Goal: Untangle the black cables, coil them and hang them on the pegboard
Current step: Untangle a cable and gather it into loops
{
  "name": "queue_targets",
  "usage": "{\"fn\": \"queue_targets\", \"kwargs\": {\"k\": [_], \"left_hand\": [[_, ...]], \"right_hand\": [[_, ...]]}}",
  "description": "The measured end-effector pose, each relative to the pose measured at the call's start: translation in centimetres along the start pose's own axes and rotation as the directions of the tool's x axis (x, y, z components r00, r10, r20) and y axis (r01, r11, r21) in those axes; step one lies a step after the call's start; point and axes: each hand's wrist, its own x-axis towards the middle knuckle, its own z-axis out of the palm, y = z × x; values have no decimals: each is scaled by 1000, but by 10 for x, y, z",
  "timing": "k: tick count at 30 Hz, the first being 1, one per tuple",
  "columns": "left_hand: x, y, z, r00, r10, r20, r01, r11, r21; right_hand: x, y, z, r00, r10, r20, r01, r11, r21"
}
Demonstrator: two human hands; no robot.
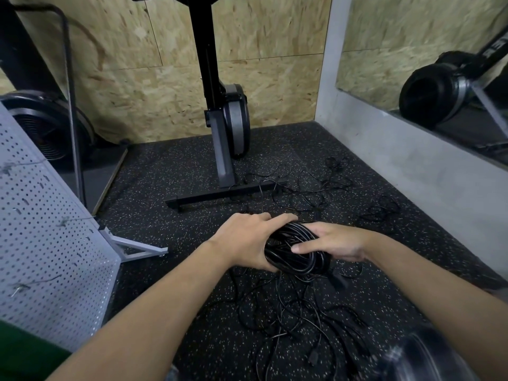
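Black cables (pixel 288 320) lie in a loose tangle on a speckled rubber floor (pixel 165 174), and part of them has been gathered into a thick coil (pixel 295 254) held between two bare hands just above the tangle. The left hand (pixel 244 243) grips the coil's left side, fingers curled over the top and thumb tucked beneath. The right hand (pixel 338 243) grips the coil from the right, with one digit laid across the strands. Strands trail down from the coil into the tangle below. Beyond the hands, thinner cable loops (pixel 302 188) sprawl across the floor, some crossing the flat base bar (pixel 220 193) of a black exercise machine (pixel 220 119) standing upright against a chipboard wall (pixel 137 78). At left, near the hands, a grey pegboard (pixel 41 243) leans on a metal stand, with a few bare wire hooks (pixel 74 220) on it. At right, a mirror (pixel 426 64) sits above a grey ledge.
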Motion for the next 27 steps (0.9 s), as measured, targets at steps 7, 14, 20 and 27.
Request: {"fn": "queue_targets", "kwargs": {"k": [7,14,20,27], "left_hand": [[1,3,-2,999,-38,37,37,999,36],[5,7,-7,984,-162,70,160,986,40],[7,13,-5,977,-195,81,189,979,74],[5,14,-2,980,-187,72,182,981,70]], "right_hand": [[-2,-4,9,997,-74,-36,56,931,-361],[3,-7,16,965,-80,-248,-113,729,-675],[14,-1,23,937,-164,-307,-153,597,-788],[16,4,20,944,-178,-279,-73,710,-700]]}}
